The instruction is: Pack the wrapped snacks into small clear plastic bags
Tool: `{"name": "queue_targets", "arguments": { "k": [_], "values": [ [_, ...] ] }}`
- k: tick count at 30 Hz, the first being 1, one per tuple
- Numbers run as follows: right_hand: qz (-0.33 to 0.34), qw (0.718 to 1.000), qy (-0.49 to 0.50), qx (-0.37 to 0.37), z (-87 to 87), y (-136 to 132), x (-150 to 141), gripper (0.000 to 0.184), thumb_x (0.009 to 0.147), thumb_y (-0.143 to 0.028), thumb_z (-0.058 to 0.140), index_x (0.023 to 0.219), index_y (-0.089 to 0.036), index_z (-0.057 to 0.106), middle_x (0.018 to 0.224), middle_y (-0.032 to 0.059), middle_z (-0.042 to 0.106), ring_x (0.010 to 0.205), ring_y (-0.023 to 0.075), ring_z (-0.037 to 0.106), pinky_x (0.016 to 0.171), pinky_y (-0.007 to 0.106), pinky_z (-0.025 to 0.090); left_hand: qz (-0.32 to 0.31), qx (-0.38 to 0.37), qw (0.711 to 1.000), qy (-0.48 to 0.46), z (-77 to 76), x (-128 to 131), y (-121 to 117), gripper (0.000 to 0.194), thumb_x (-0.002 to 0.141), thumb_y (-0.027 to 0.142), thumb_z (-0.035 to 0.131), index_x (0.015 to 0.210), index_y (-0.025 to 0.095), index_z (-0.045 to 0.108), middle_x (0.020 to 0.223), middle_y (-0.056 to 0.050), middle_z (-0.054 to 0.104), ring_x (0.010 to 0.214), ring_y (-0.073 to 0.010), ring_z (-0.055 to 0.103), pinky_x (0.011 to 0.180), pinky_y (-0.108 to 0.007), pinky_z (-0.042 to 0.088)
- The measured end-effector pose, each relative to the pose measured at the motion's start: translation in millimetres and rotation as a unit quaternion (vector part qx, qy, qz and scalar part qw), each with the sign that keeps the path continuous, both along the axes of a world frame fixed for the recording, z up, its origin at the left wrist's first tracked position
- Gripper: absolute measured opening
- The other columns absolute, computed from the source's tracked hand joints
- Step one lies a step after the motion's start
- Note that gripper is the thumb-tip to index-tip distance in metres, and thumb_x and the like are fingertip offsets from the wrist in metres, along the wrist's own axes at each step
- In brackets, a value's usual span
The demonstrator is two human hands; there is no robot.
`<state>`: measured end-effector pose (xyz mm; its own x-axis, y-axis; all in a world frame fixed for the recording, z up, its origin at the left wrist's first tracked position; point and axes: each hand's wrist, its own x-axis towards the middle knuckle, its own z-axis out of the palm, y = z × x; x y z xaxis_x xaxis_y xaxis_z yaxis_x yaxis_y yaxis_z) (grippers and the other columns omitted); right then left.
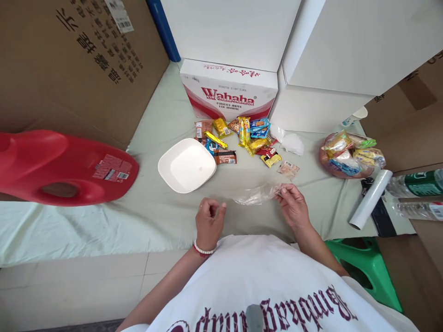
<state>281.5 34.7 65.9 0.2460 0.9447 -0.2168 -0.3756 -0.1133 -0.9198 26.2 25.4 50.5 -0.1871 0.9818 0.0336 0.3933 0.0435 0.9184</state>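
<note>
Your right hand (293, 207) pinches the end of a clear plastic bag (256, 194) between thumb and forefinger; the bag stretches leftward, thin and crumpled, above the bench (152, 221), in front of the snack packets (244, 131). Your left hand (210, 219) is near the bag's other end but apart from it — its fingers curl loosely, the thumb standing a narrow gap away. You wear a bracelet of pale beads (204, 250) on that wrist.

Ahead of your left hand sits a white bowl (187, 170). The packets lie in a loose heap just to its right, brown, yellow, blue and red ones together, in front of the Wahaha carton (228, 97). A pale pink packet (288, 169) lies nearest your right hand, just beyond the bag, and some crumpled white plastic (292, 143) lies past it.

To your far left, a big red jug (69, 166) lies on its side. Over on your right, a round basin (325, 161) carries more wrapped packs (360, 152), with a paper cup (355, 116) behind it. Nearer you are a white roll (371, 199) and two clear bottles (398, 185) — both lying down. Below the edge on that side stands a green stool (377, 272).
</note>
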Motion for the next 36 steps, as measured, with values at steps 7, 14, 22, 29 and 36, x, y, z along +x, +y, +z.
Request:
{"name": "queue_targets", "arguments": {
  "k": [7,14,22,29,36],
  "values": [
    [0.118,0.983,-0.136,0.039,21.0,-2,-12,0.012,0.087,-0.038,0.076,0.086,-0.026,0.075,0.092,0.0012,0.066,0.083,0.0155,0.059,0.077,0.028,0.052,-0.236,0.044,0.959,-0.151,27.3,62,39,0.032,0.086,0.05,0.071,0.101,0.021,0.071,0.11,-0.011,0.069,0.108,-0.0258,0.061,0.098,-0.041,0.048],
    [0.02,0.999,0.021,-0.012,34.3,5,7,0.022,0.079,-0.042,0.083,0.083,-0.025,0.069,0.1,0.0006,0.067,0.085,0.0153,0.064,0.078,0.031,0.06,-0.161,-0.12,0.87,-0.451,16.7,77,53,0.036,0.083,0.054,0.074,0.088,0.021,0.061,0.077,0.003,0.062,0.066,-0.012,0.06,0.065,-0.027,0.052],
    [0.013,0.996,0.053,-0.073,26.1,16,-1,0.035,0.078,-0.053,0.082,0.088,-0.024,0.066,0.07,-0.0043,0.06,0.051,0.0081,0.047,0.048,0.02,0.045,-0.102,-0.115,0.928,-0.34,19.7,70,49,0.043,0.089,0.064,0.063,0.084,0.021,0.059,0.055,0.008,0.04,0.047,-0.0084,0.035,0.044,-0.022,0.029],
    [0.086,0.987,-0.128,-0.047,15.4,9,-16,0.038,0.081,-0.058,0.076,0.083,-0.021,0.069,0.081,0.001,0.067,0.072,0.0155,0.059,0.069,0.028,0.052,-0.082,-0.083,0.956,-0.269,12.6,67,46,0.055,0.092,0.073,0.048,0.087,0.02,0.064,0.055,0.005,0.048,0.047,-0.0109,0.043,0.048,-0.026,0.035],
    [0.019,0.98,-0.195,-0.034,21.7,5,-14,0.034,0.094,-0.056,0.062,0.093,-0.022,0.065,0.06,-0.0051,0.057,0.045,0.0098,0.045,0.043,0.022,0.036,-0.08,-0.121,0.933,-0.328,-0.7,61,53,0.056,0.087,0.074,0.056,0.091,0.019,0.065,0.076,-0.001,0.062,0.064,-0.0137,0.061,0.065,-0.029,0.05]
  ]
}}
